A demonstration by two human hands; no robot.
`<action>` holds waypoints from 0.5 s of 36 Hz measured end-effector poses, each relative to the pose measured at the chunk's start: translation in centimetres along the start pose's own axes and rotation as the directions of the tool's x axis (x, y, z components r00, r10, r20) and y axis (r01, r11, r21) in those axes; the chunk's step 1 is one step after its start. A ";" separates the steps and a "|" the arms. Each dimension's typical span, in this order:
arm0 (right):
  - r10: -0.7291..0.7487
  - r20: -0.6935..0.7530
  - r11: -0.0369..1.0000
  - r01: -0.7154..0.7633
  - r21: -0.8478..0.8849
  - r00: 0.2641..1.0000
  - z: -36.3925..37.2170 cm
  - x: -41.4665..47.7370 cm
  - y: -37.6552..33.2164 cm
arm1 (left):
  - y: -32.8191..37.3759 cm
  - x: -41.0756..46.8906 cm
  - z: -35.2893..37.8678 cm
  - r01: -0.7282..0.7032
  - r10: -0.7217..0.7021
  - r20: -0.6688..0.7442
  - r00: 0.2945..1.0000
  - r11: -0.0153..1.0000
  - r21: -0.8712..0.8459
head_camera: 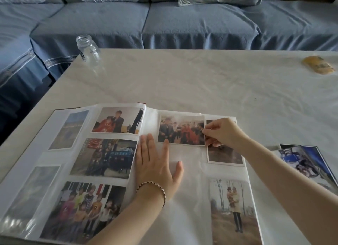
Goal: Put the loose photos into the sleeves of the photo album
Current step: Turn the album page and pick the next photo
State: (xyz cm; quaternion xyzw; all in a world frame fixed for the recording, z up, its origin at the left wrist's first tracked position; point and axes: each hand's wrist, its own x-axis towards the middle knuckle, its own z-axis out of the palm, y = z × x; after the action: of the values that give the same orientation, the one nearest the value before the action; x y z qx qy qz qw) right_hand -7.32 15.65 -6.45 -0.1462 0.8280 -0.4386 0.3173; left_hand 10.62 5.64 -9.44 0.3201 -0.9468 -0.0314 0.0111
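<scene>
Glossy album (pixel 192 208) sleeves lie flat — left hand (pixel 157 164) spread open, right hand (pixel 222 131) pinching, seemingly, a rectangular photo (pixel 180 130).

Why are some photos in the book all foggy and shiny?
Head view: the album's plastic sleeves catch window light, so glare whitens the bottom-left corner and hazes the left-edge photos. The left hand looks slightly blurred, and the wide lens bends the table edge.

Open album (pixel 113 153) lying on the bench (pixel 201 84).
Jar (pixel 87 50) behind it to the left; loose photos (pixel 307 162) right; sofa (pixel 164 25) beyond.
</scene>
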 end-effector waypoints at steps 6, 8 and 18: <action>0.031 -0.018 0.997 -0.030 0.065 0.999 0.2 -0.1 -0.3 | -0.1 0.0 0.4 -0.046 0.046 0.007 0.999 0.998 -0.033; 0.073 0.009 0.989 -0.074 0.127 0.997 0.5 0.0 -0.7 | -0.1 0.1 0.5 -0.045 0.045 0.006 0.999 0.999 -0.020; 0.087 0.127 0.990 -0.100 0.096 0.988 1.8 0.8 -2.6 | 0.0 0.1 0.3 -0.020 0.021 0.024 1.000 1.000 -0.019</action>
State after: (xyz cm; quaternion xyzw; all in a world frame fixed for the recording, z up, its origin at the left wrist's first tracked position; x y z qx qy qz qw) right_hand -6.85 12.59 -5.40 -0.1174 0.7894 -0.4552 0.3949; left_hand 10.50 5.57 -9.71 0.3100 -0.9497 -0.0442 0.0031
